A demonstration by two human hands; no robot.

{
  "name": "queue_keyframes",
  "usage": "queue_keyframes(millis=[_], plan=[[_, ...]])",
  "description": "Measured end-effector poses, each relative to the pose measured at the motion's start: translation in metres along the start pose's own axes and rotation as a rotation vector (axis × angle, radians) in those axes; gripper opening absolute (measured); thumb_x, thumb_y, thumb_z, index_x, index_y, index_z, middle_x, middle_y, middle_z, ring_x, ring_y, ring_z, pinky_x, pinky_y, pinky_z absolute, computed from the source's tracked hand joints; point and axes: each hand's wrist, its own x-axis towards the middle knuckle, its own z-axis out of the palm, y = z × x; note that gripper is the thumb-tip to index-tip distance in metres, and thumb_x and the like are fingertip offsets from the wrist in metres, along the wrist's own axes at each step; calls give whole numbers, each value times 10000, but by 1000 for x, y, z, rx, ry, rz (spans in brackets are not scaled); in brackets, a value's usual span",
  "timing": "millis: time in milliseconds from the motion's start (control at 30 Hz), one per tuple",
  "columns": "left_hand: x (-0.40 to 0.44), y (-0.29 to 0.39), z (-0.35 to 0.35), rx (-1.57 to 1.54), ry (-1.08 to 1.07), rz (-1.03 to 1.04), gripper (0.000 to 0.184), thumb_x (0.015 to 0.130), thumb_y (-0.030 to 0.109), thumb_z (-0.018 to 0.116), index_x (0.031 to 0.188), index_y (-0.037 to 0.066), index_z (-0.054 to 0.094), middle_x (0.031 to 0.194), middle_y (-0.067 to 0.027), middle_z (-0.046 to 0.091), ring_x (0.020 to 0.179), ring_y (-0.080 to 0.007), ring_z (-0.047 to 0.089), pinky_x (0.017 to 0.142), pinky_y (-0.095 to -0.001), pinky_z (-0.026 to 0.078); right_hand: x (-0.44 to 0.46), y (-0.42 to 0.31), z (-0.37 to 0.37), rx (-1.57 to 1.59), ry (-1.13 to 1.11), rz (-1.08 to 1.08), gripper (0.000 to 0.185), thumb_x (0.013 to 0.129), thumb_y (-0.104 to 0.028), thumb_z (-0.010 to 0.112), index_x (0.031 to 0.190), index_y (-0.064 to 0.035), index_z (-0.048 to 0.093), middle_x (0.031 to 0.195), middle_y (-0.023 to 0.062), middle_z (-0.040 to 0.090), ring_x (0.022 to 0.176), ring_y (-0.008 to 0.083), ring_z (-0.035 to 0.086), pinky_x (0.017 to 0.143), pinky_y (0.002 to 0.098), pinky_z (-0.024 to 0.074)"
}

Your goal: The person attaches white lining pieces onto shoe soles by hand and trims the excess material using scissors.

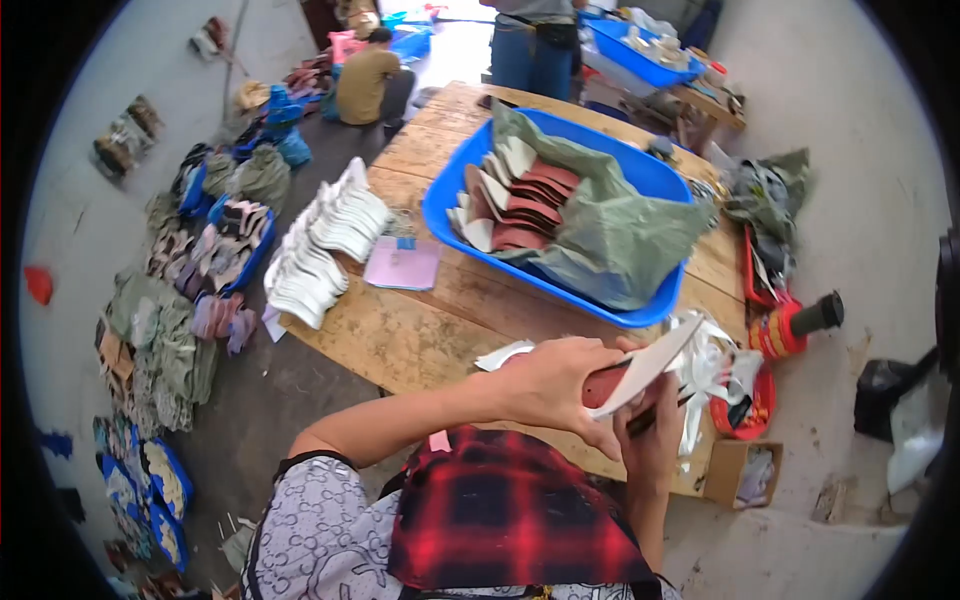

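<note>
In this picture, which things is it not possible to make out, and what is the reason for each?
All in the head view:
- Right hand: partly hidden behind the pale sole-shaped piece.
- Red-brown piece: partly covered by the left hand and the pale piece.
- Blue tub: its bottom is hidden by the green sack and stacked pieces.
- Standing person: cut off by the top edge.

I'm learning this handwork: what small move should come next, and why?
Perhaps steady the white insole-shaped piece before turning it: the left hand and right hand are gathered around its near end, while its far tip juts out beyond the fingers.
</note>
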Motion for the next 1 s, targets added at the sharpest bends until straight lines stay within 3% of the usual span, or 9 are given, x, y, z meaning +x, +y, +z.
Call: queue_keyframes(millis=[67,167,433,633,733,800,867,900,1000], plan=[[5,12,-2,-7,-172,-86,891,540,607,802,1097,-46,564,953,-188,592,927,-347,572,794,-407,448,2,-5,-32,-157,92,-23,262,961,-198,513,1128,4,518,1105,135,613,858,167,644,677,280,551],[10,19,11,15,-272,-108,824,541,622,788,964,-49,564,875,-190,588,901,-361,569,790,-413,442,8,16,-47,-104,375,-176,71,913,-102,603,891,-35,588,701,-16,584,495,33,472,406,196,345],[9,28,29,129,-551,-164,783,550,629,783,951,-13,585,809,-164,605,790,-345,607,699,-404,469,-19,-11,-73,-182,498,-21,144,797,-29,691,749,-78,564,649,-27,557,517,61,510,475,213,396],[40,26,45,38,-778,-189,961,505,607,812,1259,92,510,855,-157,634,807,-312,630,682,-404,460,-35,-39,-78,-96,500,-168,122,758,-32,695,844,-26,608,698,-13,587,571,88,563,485,217,418],[48,4,68,-104,-821,-115,1078,479,594,828,1360,127,419,867,-149,633,808,-317,629,692,-401,452,-30,-14,-126,-44,490,-159,163,767,-52,693,900,-8,610,748,12,602,624,97,582,493,221,417],[53,-5,79,-68,-854,-127,1088,476,588,834,1363,119,415,888,-145,632,820,-321,625,702,-392,447,-30,5,-164,-821,376,-48,195,890,-169,587,957,15,588,776,26,574,655,100,535,605,231,415],[52,-13,86,-11,-842,-134,1092,476,592,834,1364,116,414,900,-147,631,832,-325,621,703,-391,445,-42,40,-201,-1099,499,-159,337,952,-317,486,866,-6,584,729,0,521,647,88,485,629,230,406],[51,-15,87,33,-831,-149,1108,472,601,832,1362,91,413,904,-150,628,860,-329,617,711,-398,442,-55,41,-206,-1033,401,-122,461,965,-435,419,808,-28,568,639,-13,465,602,82,444,572,227,368],[55,-18,93,90,-924,-212,1133,466,619,825,1364,69,408,924,-162,634,877,-331,621,718,-405,446,-82,17,-160,-450,386,373,440,966,-445,423,819,-50,549,592,-20,430,544,85,402,505,230,302]])
